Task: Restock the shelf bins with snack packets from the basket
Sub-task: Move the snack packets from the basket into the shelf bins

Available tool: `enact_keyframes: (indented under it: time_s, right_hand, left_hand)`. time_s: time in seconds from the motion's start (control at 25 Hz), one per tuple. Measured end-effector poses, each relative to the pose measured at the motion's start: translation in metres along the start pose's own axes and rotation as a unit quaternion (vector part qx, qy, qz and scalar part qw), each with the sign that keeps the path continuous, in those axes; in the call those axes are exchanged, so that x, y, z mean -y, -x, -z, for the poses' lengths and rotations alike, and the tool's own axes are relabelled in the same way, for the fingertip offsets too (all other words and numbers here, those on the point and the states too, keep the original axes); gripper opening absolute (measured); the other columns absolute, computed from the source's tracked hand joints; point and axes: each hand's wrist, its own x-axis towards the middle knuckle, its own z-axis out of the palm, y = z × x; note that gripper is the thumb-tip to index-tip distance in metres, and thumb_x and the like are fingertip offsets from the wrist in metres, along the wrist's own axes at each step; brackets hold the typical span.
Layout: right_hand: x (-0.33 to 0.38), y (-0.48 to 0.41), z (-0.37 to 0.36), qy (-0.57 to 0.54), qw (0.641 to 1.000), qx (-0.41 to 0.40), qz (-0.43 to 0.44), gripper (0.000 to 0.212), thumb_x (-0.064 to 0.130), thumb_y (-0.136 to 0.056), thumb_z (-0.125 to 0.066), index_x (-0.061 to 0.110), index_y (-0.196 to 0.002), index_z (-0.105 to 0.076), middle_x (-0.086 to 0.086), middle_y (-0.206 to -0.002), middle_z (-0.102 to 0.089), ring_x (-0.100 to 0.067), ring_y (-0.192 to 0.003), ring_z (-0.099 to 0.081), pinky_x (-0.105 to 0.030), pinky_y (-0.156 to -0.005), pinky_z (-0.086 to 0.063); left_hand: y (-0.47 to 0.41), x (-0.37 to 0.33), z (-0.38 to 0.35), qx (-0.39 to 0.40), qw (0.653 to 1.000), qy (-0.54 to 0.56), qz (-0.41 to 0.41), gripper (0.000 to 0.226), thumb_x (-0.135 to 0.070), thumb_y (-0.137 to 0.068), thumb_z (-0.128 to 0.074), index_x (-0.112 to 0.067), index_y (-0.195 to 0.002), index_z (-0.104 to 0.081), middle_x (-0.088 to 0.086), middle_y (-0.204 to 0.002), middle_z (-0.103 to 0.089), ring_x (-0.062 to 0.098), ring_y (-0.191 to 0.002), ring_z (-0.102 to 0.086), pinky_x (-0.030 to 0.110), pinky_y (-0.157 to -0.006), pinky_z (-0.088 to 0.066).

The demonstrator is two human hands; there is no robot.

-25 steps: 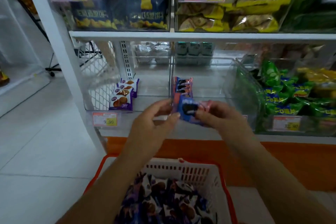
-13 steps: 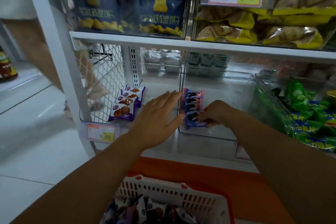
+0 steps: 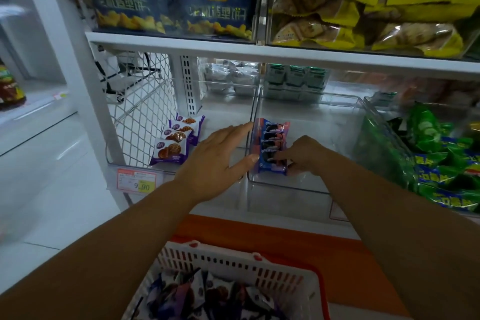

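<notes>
A row of blue and pink cookie packets stands at the left side of a clear middle bin on the lower shelf. My right hand is inside that bin, fingers pinched on the frontmost blue packet. My left hand lies flat with fingers spread against the outside of the bin's left wall, holding nothing. Purple wafer packets stand in the clear left bin. The white basket with purple and dark packets sits below my arms.
A right bin holds green and blue snack bags. The upper shelf carries dark blue bags and yellow bags. A price tag hangs on the left bin. Wire mesh closes the shelf's left end.
A second ago both hands held the blue packet in front of the shelf. My right hand has carried it into the middle bin; my left hand has let go and rests against the bin wall.
</notes>
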Motion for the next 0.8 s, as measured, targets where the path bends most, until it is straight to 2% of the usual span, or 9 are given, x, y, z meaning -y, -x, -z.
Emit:
enact_keyframes:
  time_s: [0.12, 0.24, 0.32, 0.4, 0.52, 0.6, 0.64, 0.72, 0.8]
  right_hand:
    - [0.006, 0.025, 0.016, -0.004, 0.994, -0.077, 0.072, 0.052, 0.018, -0.086, -0.072, 0.006, -0.13, -0.047, -0.01, -0.111, -0.056, -0.03, -0.101, -0.062, -0.043, -0.089, -0.055]
    - [0.0, 0.082, 0.015, -0.061, 0.925, -0.219, 0.304, 0.029, 0.013, -0.093, -0.059, 0.019, -0.12, -0.052, 0.011, -0.086, -0.057, -0.001, -0.079, -0.06, -0.021, -0.071, -0.054]
    - [-0.018, 0.125, 0.003, -0.055, 0.875, -0.231, 0.422, 0.023, 0.006, -0.094, -0.055, 0.022, -0.11, -0.051, 0.014, -0.078, -0.052, 0.002, -0.069, -0.054, -0.011, -0.06, -0.045]
    - [-0.046, 0.154, -0.02, 0.018, 0.871, -0.173, 0.46, 0.02, 0.009, -0.094, -0.054, 0.023, -0.108, -0.051, 0.011, -0.078, -0.053, -0.003, -0.067, -0.053, -0.014, -0.057, -0.043]
    - [-0.103, 0.165, -0.068, 0.29, 0.892, 0.087, 0.335, 0.027, 0.025, -0.098, -0.05, 0.025, -0.125, -0.051, 0.006, -0.109, -0.061, -0.007, -0.086, -0.057, -0.02, -0.07, -0.044]
    - [-0.15, 0.162, -0.096, 0.412, 0.845, 0.299, 0.165, 0.043, 0.021, -0.101, -0.048, 0.018, -0.143, -0.039, -0.002, -0.128, -0.054, -0.018, -0.099, -0.056, -0.026, -0.077, -0.045]
    - [-0.172, 0.163, -0.107, 0.437, 0.819, 0.357, 0.101, 0.051, 0.016, -0.101, -0.046, 0.016, -0.15, -0.029, -0.004, -0.121, -0.054, -0.019, -0.09, -0.054, -0.025, -0.071, -0.043]
    - [-0.208, 0.17, -0.124, 0.456, 0.802, 0.385, 0.028, 0.064, 0.011, -0.101, -0.044, 0.019, -0.155, -0.01, -0.005, -0.099, -0.052, -0.013, -0.067, -0.04, -0.018, -0.06, -0.036]
    - [-0.236, 0.18, -0.138, 0.496, 0.786, 0.369, 0.006, 0.074, 0.018, -0.1, -0.047, 0.021, -0.155, 0.002, -0.017, -0.104, -0.051, -0.025, -0.086, -0.051, -0.031, -0.086, -0.045]
  left_hand:
    - [0.014, -0.014, 0.009, -0.054, 0.998, 0.012, 0.006, 0.064, -0.055, -0.095, -0.044, -0.033, -0.152, -0.025, -0.009, -0.157, -0.027, 0.006, -0.144, -0.017, 0.027, -0.117, -0.015]
    - [0.061, -0.032, 0.011, -0.122, 0.992, 0.027, -0.027, 0.054, -0.046, -0.095, -0.045, -0.028, -0.146, -0.039, -0.012, -0.146, -0.041, 0.003, -0.137, -0.03, 0.013, -0.109, -0.016]
    - [0.111, -0.034, -0.004, -0.096, 0.995, 0.025, -0.027, 0.046, -0.038, -0.096, -0.047, -0.024, -0.139, -0.048, -0.015, -0.135, -0.048, -0.001, -0.128, -0.038, 0.009, -0.105, -0.022]
    - [0.157, -0.024, -0.027, -0.012, 1.0, 0.007, 0.014, 0.037, -0.032, -0.096, -0.054, -0.024, -0.132, -0.056, -0.014, -0.13, -0.052, -0.001, -0.12, -0.042, 0.011, -0.101, -0.03]
    - [0.209, -0.001, -0.066, 0.178, 0.978, -0.031, 0.1, 0.039, -0.034, -0.098, -0.049, -0.024, -0.135, -0.053, -0.005, -0.144, -0.045, 0.012, -0.13, -0.042, 0.025, -0.109, -0.034]
    - [0.239, 0.007, -0.083, 0.291, 0.945, -0.041, 0.146, 0.048, -0.038, -0.098, -0.049, -0.025, -0.144, -0.041, -0.002, -0.153, -0.029, 0.02, -0.141, -0.029, 0.028, -0.112, -0.027]
    - [0.252, 0.01, -0.09, 0.329, 0.929, -0.041, 0.164, 0.054, -0.04, -0.098, -0.05, -0.026, -0.148, -0.035, 0.0, -0.157, -0.022, 0.023, -0.145, -0.022, 0.031, -0.114, -0.025]
    - [0.272, 0.015, -0.102, 0.399, 0.896, -0.073, 0.18, 0.065, -0.046, -0.096, -0.05, -0.03, -0.153, -0.022, 0.001, -0.163, -0.006, 0.027, -0.149, -0.003, 0.041, -0.119, -0.018]
    - [0.278, 0.015, -0.114, 0.443, 0.873, -0.112, 0.168, 0.069, -0.053, -0.095, -0.048, -0.03, -0.154, -0.02, 0.004, -0.163, 0.001, 0.035, -0.148, 0.008, 0.052, -0.12, -0.014]
